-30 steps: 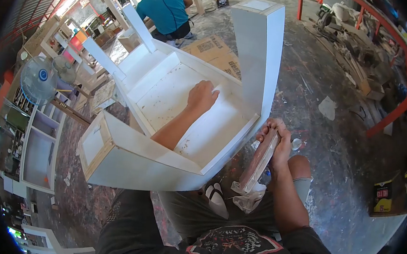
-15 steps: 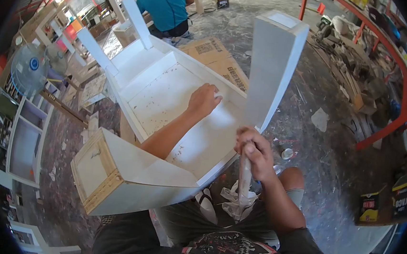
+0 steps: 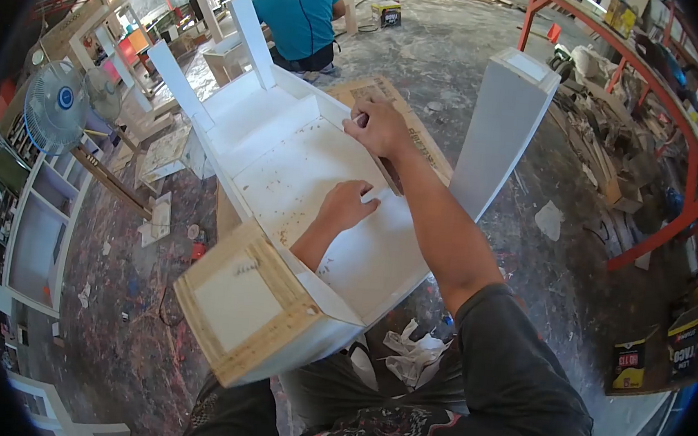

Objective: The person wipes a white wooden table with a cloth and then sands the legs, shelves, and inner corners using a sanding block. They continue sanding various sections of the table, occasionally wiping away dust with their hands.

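A white wooden piece (image 3: 308, 166) with upright legs lies before me, brown crumbs scattered over its inner panel. Over that panel is my left hand (image 3: 344, 209), its thumb apart from its bent fingers, with nothing clearly visible between them. My right hand (image 3: 379, 128) is closed at the far side rail, its fingers wrapped round something I cannot make out. A white leg (image 3: 503, 132) stands right of my right forearm. The near leg (image 3: 248, 300) shows its bare wooden end toward me. Crumpled pale plastic (image 3: 416, 356) sits between my legs.
A person in a teal shirt (image 3: 297, 19) sits beyond the piece. Cardboard (image 3: 410, 112) lies behind its far rail. Two fans, one in front (image 3: 52, 109), stand at the left. A red metal frame (image 3: 676, 231) and scrap wood are at the right, boxes (image 3: 631, 363) lower right.
My right hand has moved from the near right corner, where it gripped a long pale object, up to the far rail. My left hand has shifted slightly down in view. That pale object is no longer distinguishable.
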`<state>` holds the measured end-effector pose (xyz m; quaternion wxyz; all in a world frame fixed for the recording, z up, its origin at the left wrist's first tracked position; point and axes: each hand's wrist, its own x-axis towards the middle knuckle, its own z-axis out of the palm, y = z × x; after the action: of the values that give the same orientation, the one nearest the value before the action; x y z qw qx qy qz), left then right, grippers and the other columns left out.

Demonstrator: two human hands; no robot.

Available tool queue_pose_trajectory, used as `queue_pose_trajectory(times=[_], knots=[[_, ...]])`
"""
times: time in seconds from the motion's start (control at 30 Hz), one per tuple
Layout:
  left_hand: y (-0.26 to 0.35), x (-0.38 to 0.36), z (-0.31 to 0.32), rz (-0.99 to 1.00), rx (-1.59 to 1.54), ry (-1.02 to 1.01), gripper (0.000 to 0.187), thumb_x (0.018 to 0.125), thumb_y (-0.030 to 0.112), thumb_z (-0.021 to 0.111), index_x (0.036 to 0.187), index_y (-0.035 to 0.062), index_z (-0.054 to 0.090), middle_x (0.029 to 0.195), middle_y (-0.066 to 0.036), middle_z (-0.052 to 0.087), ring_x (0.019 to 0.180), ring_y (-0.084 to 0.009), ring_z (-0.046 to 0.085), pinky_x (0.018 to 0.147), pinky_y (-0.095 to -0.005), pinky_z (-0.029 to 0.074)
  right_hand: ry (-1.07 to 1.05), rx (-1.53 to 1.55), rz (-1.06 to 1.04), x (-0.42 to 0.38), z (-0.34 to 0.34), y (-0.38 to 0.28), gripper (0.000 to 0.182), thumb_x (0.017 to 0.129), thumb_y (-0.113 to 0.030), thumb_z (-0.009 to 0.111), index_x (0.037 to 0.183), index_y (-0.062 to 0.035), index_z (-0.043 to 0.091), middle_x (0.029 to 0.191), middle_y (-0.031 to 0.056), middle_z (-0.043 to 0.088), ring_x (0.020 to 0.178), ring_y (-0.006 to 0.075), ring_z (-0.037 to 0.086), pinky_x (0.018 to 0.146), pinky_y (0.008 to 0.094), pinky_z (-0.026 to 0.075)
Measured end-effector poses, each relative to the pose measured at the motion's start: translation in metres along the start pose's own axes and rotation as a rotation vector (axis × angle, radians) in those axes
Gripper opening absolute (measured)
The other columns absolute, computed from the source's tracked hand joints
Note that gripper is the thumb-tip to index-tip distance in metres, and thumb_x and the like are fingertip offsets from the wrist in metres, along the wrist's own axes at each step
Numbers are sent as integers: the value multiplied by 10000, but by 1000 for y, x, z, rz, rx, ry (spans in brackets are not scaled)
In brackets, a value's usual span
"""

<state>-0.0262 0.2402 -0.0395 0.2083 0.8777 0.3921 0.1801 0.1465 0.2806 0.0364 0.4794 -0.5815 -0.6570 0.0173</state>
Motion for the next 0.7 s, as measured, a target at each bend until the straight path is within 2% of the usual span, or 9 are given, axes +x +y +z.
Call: queue_pose_trajectory(times=[0.1, 0.17, 0.27, 0.4, 0.47, 0.57, 0.63, 0.7], knots=[[-3, -1, 6, 11, 13, 25, 447, 893, 338, 810, 1151, -25, 775, 1114, -242, 768, 1046, -413, 732, 952, -473, 574, -44, -61, 13, 1, 3, 9, 360, 799, -407, 780, 907, -64, 762, 991, 121, 691, 977, 325, 698, 845, 459, 559], [-8, -1, 11, 95, -1, 59, 406, 910, 311, 795, 1131, -28, 769, 1089, -246, 761, 1028, -439, 717, 935, -486, 570, -46, -21, 53, -1, 4, 15, 331, 804, -390, 788, 891, -72, 763, 985, 97, 690, 948, 310, 700, 841, 445, 557], [-5, -1, 6, 93, 23, 7, 361, 925, 291, 782, 1101, -24, 765, 1046, -251, 747, 993, -457, 702, 905, -508, 560, -36, 41, 87, -13, 1, 17, 302, 826, -360, 799, 889, -70, 740, 942, 101, 668, 902, 318, 686, 801, 447, 544], [-3, -3, 6, 81, 8, -42, 304, 917, 267, 777, 1075, 7, 774, 1058, -237, 742, 1021, -449, 698, 917, -517, 548, 3, -43, 85, -44, 1, 32, 298, 830, -362, 795, 874, -74, 734, 933, 109, 661, 887, 322, 677, 798, 443, 540], [-1, -1, 2, 82, 38, -38, 280, 921, 265, 776, 1047, 15, 780, 1030, -233, 741, 990, -448, 699, 893, -518, 546, -28, -52, 153, -59, 0, 38, 260, 806, -337, 802, 812, -92, 713, 940, 90, 641, 910, 316, 674, 827, 440, 541], [4, -4, -1, 88, -5, -21, 274, 920, 265, 780, 1026, 12, 781, 1004, -235, 740, 979, -450, 701, 882, -518, 546, -13, -83, 102, -77, 0, 47, 253, 803, -336, 801, 810, -101, 707, 940, 94, 634, 906, 322, 668, 824, 444, 537], [1, -8, 0, 101, -14, -4, 286, 922, 267, 780, 1053, 13, 781, 1004, -239, 741, 980, -453, 700, 887, -520, 547, -44, -75, 131, -68, -8, 28, 253, 807, -340, 792, 823, -103, 702, 934, 105, 625, 902, 330, 666, 824, 444, 537], [-3, -3, 4, 107, 14, 19, 317, 925, 283, 779, 1077, 5, 774, 1023, -242, 744, 995, -454, 701, 905, -517, 551, 85, -62, 49, -41, -11, 9, 255, 812, -344, 783, 843, -103, 705, 954, 117, 626, 930, 333, 669, 832, 444, 539]])
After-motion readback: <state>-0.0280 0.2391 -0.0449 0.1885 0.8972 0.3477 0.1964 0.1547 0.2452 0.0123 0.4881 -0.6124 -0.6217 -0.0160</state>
